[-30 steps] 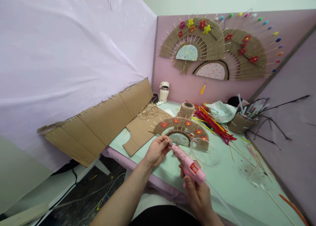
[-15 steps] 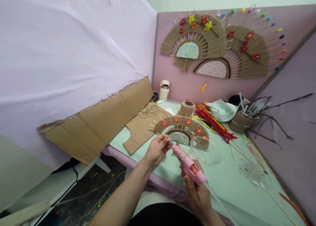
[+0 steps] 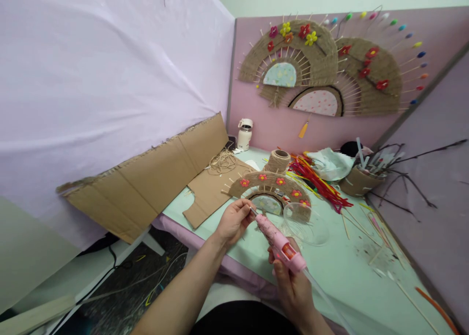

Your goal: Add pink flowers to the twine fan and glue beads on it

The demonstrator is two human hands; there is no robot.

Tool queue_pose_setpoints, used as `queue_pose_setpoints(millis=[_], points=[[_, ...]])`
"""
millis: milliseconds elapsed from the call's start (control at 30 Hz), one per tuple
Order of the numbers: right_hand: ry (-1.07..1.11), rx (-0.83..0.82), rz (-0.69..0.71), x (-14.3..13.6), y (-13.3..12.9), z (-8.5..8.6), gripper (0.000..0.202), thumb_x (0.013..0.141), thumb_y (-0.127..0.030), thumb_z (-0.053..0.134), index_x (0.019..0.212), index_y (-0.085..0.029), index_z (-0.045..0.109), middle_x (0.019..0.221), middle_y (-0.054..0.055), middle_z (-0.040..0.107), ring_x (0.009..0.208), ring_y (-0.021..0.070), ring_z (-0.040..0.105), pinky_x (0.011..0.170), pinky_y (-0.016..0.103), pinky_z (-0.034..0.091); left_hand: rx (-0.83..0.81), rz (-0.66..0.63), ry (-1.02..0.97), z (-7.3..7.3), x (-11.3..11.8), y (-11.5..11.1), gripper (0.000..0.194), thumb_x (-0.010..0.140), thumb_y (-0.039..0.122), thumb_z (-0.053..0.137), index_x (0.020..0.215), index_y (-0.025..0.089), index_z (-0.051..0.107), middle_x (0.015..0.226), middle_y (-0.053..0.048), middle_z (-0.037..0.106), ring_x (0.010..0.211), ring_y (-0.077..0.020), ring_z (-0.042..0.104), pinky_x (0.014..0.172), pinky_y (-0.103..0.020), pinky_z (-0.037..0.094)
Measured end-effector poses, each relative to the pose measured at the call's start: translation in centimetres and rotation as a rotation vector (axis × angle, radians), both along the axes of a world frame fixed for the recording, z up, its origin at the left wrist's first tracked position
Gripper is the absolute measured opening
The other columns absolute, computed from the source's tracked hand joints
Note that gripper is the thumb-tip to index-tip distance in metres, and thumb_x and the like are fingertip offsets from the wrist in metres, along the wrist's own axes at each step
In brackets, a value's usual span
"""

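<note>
My right hand point(image 3: 293, 281) is wrapped round a pink hot glue gun point(image 3: 273, 237), its nozzle pointing up and to the left. A long clear glue stick point(image 3: 322, 296) sticks out of its rear. My left hand point(image 3: 236, 220) is pinched closed right at the nozzle tip; whatever its fingers hold is too small to make out. Just beyond my hands lies a twine-wrapped fan point(image 3: 271, 178) with red flowers and a pale patterned half-round centre. Beside the gun, a clear plastic lid or dish point(image 3: 315, 230) rests partly against the fan.
A cardboard sheet point(image 3: 146, 178) leans on the left, with a flat cut piece point(image 3: 205, 203) near it. Behind the fan stand a twine spool point(image 3: 277, 161) and a white bottle point(image 3: 245, 135). Red pipe cleaners point(image 3: 318, 178), a pot of glue sticks point(image 3: 361, 178) and branches point(image 3: 406, 178) are at right.
The view has shifted very slightly. Both hands and the glue gun hold nearly the same position.
</note>
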State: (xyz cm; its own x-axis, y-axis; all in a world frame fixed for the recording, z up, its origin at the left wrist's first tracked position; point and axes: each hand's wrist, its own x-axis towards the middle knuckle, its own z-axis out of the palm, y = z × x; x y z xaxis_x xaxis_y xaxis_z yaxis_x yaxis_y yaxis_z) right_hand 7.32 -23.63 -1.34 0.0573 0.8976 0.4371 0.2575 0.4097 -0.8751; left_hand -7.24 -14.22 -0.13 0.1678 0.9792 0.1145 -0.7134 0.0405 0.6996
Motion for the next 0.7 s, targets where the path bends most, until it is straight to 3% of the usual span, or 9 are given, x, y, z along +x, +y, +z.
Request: queue_pose_setpoints(millis=[700], points=[[-0.020, 0.005, -0.002, 0.00, 0.16, 0.17, 0.039, 0.087, -0.058, 0.047, 0.087, -0.020, 0.056, 0.076, 0.004, 0.059, 0.065, 0.0180, 0.054, 0.057, 0.030, 0.043, -0.004, 0.003, -0.015, -0.03, 0.03, -0.02, 0.036, 0.059, 0.038, 0.084, 0.069, 0.010, 0.064, 0.066, -0.001, 0.057, 0.058, -0.0063, 0.047, 0.058, -0.019, 0.038]])
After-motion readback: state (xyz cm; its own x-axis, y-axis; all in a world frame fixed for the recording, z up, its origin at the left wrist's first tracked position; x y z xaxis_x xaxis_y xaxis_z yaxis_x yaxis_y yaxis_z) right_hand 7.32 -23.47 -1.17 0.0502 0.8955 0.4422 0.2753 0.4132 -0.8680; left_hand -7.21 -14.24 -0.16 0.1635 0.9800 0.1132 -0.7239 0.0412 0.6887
